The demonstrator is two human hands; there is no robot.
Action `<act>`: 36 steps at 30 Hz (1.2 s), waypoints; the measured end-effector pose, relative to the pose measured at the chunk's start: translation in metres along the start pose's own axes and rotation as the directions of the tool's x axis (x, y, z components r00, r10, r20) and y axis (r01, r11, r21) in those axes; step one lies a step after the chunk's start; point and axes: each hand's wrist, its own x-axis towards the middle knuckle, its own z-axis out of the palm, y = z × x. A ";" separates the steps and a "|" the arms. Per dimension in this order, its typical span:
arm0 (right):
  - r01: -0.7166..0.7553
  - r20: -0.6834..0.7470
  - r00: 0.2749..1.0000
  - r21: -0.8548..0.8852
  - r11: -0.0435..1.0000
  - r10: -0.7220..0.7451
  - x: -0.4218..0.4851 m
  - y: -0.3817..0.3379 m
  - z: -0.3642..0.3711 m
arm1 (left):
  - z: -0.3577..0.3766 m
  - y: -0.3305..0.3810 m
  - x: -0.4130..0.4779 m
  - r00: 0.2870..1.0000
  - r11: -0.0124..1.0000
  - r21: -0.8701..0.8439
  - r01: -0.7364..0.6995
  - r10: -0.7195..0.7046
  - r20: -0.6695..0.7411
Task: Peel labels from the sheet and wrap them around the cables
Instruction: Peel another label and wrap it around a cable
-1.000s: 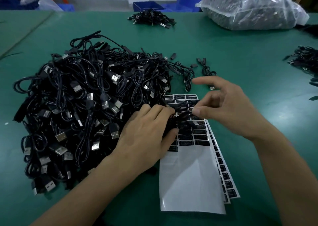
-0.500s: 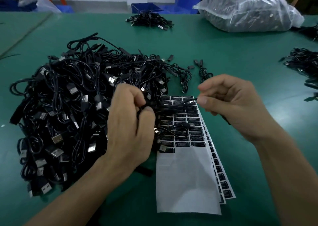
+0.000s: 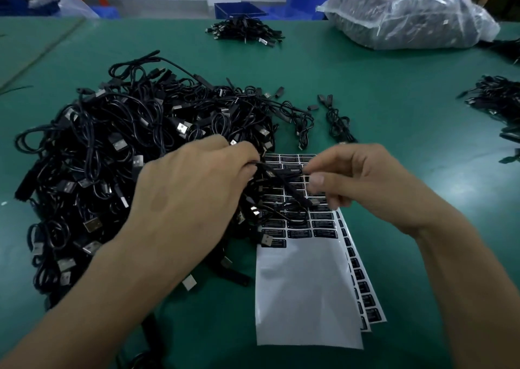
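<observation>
A big heap of black USB cables [image 3: 118,171] covers the left of the green table. A white label sheet [image 3: 306,292] lies in front of me, black labels [image 3: 323,232] on its upper part, its lower part bare. My left hand [image 3: 194,197] grips one black cable [image 3: 284,177] at the heap's right edge. My right hand [image 3: 363,185] pinches the same cable's other stretch between thumb and fingers, above the labels. The cable runs between both hands over the sheet.
A smaller cable bundle [image 3: 244,31] lies at the far middle. At the back right stands a clear plastic bag [image 3: 408,14] full of cables. More cables [image 3: 498,101] lie at the right edge. Further label sheets [image 3: 363,290] stick out under the top sheet.
My left hand has lifted from lying flat on the sheet and taken hold of a cable. My right hand has closed its fingers on that cable, which now spans between both hands.
</observation>
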 end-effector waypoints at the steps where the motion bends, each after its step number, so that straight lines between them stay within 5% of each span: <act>1: -0.050 0.040 0.998 -0.035 0.998 0.051 -0.002 0.003 -0.001 | 0.000 -0.002 0.001 1.000 1.000 -0.001 0.000 0.000 -0.015; 5: -0.064 0.129 0.988 -0.173 0.983 0.087 -0.005 0.007 0.009 | 0.004 -0.005 0.002 0.998 0.993 -0.119 0.001 -0.009 -0.069; 7: -0.023 0.040 0.999 -0.204 0.979 0.032 -0.003 0.008 0.016 | 0.005 -0.007 0.001 0.997 0.984 -0.176 -0.006 -0.007 -0.075; 10: -0.087 -0.132 0.988 -0.022 0.996 0.084 0.001 0.009 0.024 | 0.006 -0.010 0.002 0.999 0.972 -0.236 0.002 -0.012 -0.040; 17: -0.182 -0.061 0.976 0.284 0.941 0.207 0.002 0.013 0.033 | 0.003 -0.013 0.003 1.000 0.973 -0.229 -0.006 0.002 -0.019; 21: -0.161 -0.049 0.976 0.488 0.858 0.211 0.003 0.013 0.033 | 0.003 -0.015 0.003 0.976 0.995 -0.088 -0.044 0.061 0.207; 25: -0.108 -0.113 0.977 0.456 0.883 0.178 0.002 0.017 0.036 | 0.011 -0.010 0.001 0.885 0.995 -0.087 -0.050 0.084 0.457; 32: 0.005 -0.123 0.991 0.390 0.921 0.047 -0.001 0.016 0.038 | 0.030 -0.003 0.000 0.943 0.889 -0.417 0.189 -0.046 0.329; 36: -0.128 -0.182 0.974 0.069 0.989 0.139 -0.009 0.013 0.041 | 0.038 -0.008 0.001 0.928 0.872 -0.433 0.230 -0.061 0.368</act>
